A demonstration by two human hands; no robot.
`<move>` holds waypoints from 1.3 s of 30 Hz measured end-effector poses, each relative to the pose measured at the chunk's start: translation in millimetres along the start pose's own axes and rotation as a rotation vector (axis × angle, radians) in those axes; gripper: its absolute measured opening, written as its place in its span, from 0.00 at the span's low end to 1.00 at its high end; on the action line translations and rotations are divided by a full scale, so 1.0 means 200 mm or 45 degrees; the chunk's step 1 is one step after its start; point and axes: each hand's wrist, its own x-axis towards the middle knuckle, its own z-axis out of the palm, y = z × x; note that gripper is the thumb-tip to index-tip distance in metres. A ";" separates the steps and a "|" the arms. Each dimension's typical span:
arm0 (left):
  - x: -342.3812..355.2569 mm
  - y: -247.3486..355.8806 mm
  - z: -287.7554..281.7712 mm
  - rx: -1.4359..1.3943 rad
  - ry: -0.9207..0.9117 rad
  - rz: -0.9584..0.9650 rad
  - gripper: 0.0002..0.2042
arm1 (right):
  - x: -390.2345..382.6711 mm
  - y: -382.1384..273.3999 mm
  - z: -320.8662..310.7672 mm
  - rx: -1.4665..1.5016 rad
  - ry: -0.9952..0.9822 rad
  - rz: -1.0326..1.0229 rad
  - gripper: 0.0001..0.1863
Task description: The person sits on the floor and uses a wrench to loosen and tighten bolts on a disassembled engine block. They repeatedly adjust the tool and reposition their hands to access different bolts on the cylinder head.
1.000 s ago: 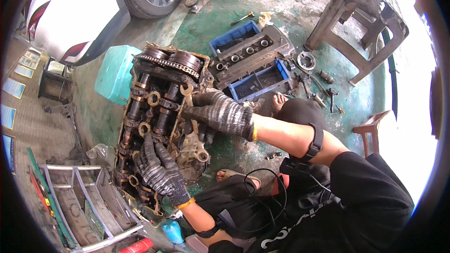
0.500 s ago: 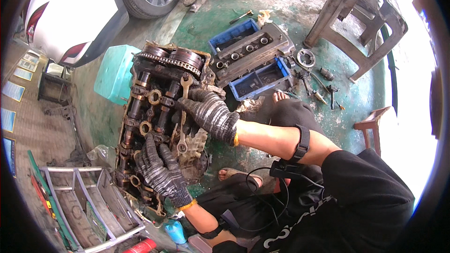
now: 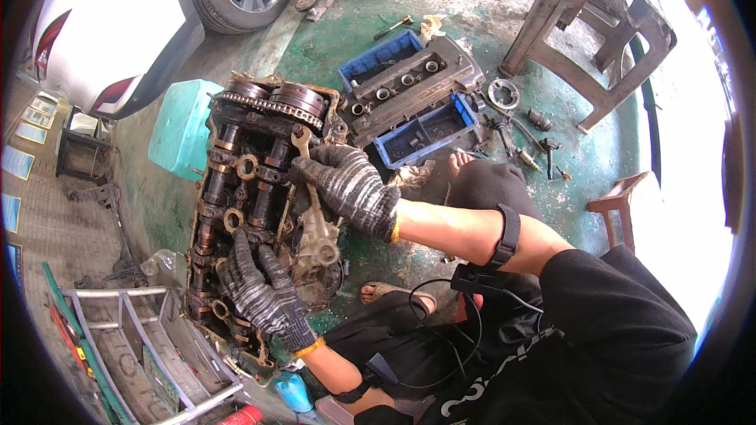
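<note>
A greasy cylinder head point(image 3: 250, 177) with two camshafts, sprockets and a timing chain point(image 3: 264, 108) lies in front of me. My right hand point(image 3: 350, 181), in a grey-and-black striped knit glove, is closed around the shaft of a combination wrench point(image 3: 302, 142). The wrench's open end points away from me, over the camshaft bearing caps near the chain; its lower end lies over a pale, worn metal part point(image 3: 323, 240) beside the head. My left hand point(image 3: 264, 291), in a matching glove, rests on the near part of the head with its fingers stretched out and apart.
Beyond my right hand lie a valve cover point(image 3: 417, 79), blue parts bins point(image 3: 425, 132) and several loose parts on the green floor. A tall plastic stool point(image 3: 606, 24) stands at upper right, a teal box point(image 3: 177, 130) behind the head, a metal frame point(image 3: 146, 346) at lower left.
The view has shifted slightly, moving the scene left. The wrench's lower end has swung right, away from the cylinder head, with my right hand still around it. My left hand stays on the head.
</note>
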 end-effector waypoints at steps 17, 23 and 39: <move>-0.01 0.00 0.01 0.047 -0.020 -0.066 0.18 | 0.03 -0.26 -0.45 0.146 -0.174 -0.013 0.12; 0.02 0.04 0.02 -0.007 -0.032 -0.089 0.18 | -0.07 -0.34 -0.47 -0.194 -0.341 -0.330 0.12; 0.00 -0.07 0.05 -0.060 0.015 -0.010 0.19 | 0.08 -0.19 -0.61 0.504 -0.066 0.593 0.21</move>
